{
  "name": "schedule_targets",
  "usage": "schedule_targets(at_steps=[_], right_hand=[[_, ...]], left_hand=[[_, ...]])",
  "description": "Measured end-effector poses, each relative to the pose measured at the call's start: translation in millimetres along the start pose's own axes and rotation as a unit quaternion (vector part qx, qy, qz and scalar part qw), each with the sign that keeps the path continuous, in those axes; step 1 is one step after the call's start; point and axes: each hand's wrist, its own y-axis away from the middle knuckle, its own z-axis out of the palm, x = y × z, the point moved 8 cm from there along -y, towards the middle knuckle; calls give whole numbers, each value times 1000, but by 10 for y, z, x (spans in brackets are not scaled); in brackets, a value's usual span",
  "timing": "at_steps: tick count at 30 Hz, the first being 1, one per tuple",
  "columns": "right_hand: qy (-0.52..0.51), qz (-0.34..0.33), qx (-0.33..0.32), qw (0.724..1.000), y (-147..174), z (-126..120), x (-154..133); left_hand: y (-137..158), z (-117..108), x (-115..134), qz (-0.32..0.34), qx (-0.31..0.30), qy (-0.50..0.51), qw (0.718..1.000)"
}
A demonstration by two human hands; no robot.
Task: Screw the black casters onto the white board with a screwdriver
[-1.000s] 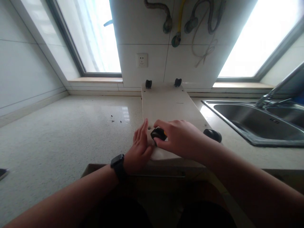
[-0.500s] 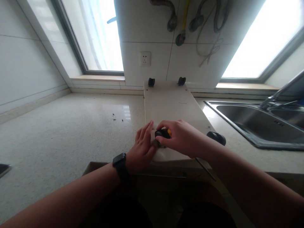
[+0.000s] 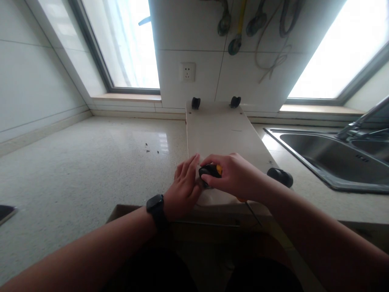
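Note:
A white board (image 3: 221,138) lies on the counter, with black caster wheels at its corners: a far left one (image 3: 196,103), a far right one (image 3: 235,101) and a near right one (image 3: 279,177). At the near left corner, my right hand (image 3: 234,174) has its fingers and thumb closed around a black caster wheel (image 3: 209,170). The same hand also keeps a screwdriver (image 3: 253,214) with orange-yellow handle parts in the palm, its shaft pointing toward me. My left hand (image 3: 184,186) rests beside that wheel at the board's left edge, fingers stretched out. The wheel's base is mostly hidden.
Several small dark bits, perhaps screws (image 3: 147,151), lie on the speckled counter (image 3: 91,170) to the left. A steel sink (image 3: 316,150) with a faucet is at the right. A dark flat object (image 3: 6,213) sits at the left edge. Pipe fittings and a socket (image 3: 188,72) are on the wall.
The view has shifted slightly. The screwdriver shaft has swung a little in my right hand and shows shorter. Both hands stay at the near left caster wheel.

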Motion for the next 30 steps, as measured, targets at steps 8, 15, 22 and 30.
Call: schedule_targets(at_steps=[8,15,22,30], right_hand=[[13,11,12,1000,7,10,0],[47,53,62,996,60,-4,-7],[37,106,85,990,97,-17,28],[30,123,104,987,123,-56,86]], left_hand=[[-3,-9,7,-2,0,2,1000],[8,-8,14,2,-1,-6,1000],[5,-22,27,-4,-6,-2,1000],[-28,-15,79,3,-36,-49,998]])
